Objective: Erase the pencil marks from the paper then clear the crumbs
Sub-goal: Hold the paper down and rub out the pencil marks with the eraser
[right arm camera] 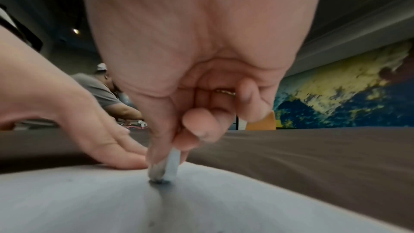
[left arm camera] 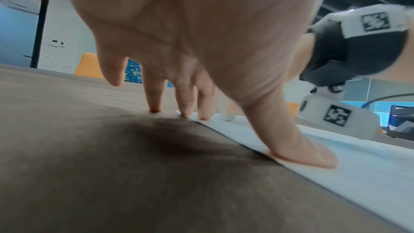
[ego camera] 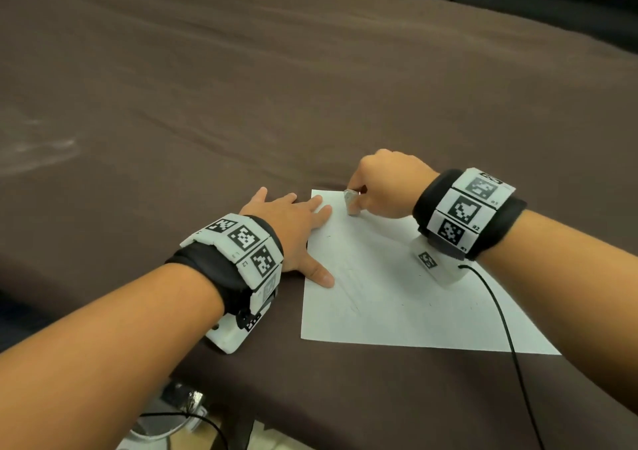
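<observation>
On brown-clothed surface (ego camera: 241,104): paper (ego camera: 397,294) lying flat near front edge. Left hand (ego camera: 290,228) pressing down on paper's left edge, fingers straight and spread. Right hand (ego camera: 383,184) pinching eraser (ego camera: 352,203), holding it upright, tip touching paper near far left corner. Faint pencil marks (ego camera: 352,287) showing mid-sheet.

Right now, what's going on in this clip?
A person is erasing pencil marks from a sheet of paper lying on a brown-covered table. The right hand pinches a small eraser and presses its tip onto the paper near the far edge. The left hand lies flat, fingers and thumb holding down the sheet's left edge. Faint marks and a few dark specks still show on the paper, so the crumbs are not yet cleared.
</observation>
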Demonstrator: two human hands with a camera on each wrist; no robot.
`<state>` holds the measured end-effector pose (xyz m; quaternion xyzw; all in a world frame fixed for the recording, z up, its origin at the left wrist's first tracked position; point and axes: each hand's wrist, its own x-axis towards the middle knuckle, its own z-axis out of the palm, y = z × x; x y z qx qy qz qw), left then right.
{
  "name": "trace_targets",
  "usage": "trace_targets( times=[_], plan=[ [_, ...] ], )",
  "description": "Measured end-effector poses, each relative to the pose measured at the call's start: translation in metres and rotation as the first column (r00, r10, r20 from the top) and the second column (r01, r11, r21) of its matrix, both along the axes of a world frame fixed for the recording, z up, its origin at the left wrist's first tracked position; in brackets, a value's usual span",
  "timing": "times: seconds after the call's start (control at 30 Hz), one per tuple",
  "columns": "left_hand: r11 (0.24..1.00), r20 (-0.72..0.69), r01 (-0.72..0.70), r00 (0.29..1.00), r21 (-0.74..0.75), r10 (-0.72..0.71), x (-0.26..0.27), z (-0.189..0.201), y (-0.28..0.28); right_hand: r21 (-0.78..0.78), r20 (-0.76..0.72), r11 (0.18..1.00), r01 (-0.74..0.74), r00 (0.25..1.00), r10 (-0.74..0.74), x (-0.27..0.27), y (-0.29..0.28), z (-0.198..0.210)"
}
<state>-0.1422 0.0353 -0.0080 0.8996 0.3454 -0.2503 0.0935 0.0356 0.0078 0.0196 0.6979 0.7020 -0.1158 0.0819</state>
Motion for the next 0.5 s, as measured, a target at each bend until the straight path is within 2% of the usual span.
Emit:
trace_targets(
  times=[0.13,0.23,0.3,0.37,0.5],
  plan=[
    [1.0,0.009,-0.005,1.0,-0.005,0.005,0.0,-0.001,0.0,0.013,0.008,0.993,-0.121,0.993,0.12,-0.013,-0.016,-0.006],
    [1.0,0.028,-0.008,1.0,-0.011,0.008,0.0,-0.002,0.001,-0.102,-0.079,0.966,-0.239,0.97,0.232,-0.023,-0.036,-0.007],
    [1.0,0.03,-0.005,1.0,-0.01,0.005,0.0,-0.003,0.002,-0.178,-0.149,0.948,-0.263,0.96,0.238,-0.023,-0.037,-0.004],
    [1.0,0.026,-0.007,1.0,-0.006,0.008,0.0,-0.002,0.001,-0.188,-0.145,0.956,-0.225,0.969,0.2,-0.018,-0.028,-0.002],
    [1.0,0.01,-0.009,1.0,-0.005,0.009,-0.001,-0.001,0.0,-0.057,-0.072,0.997,-0.056,0.996,0.052,-0.004,0.004,0.0]
  ],
)
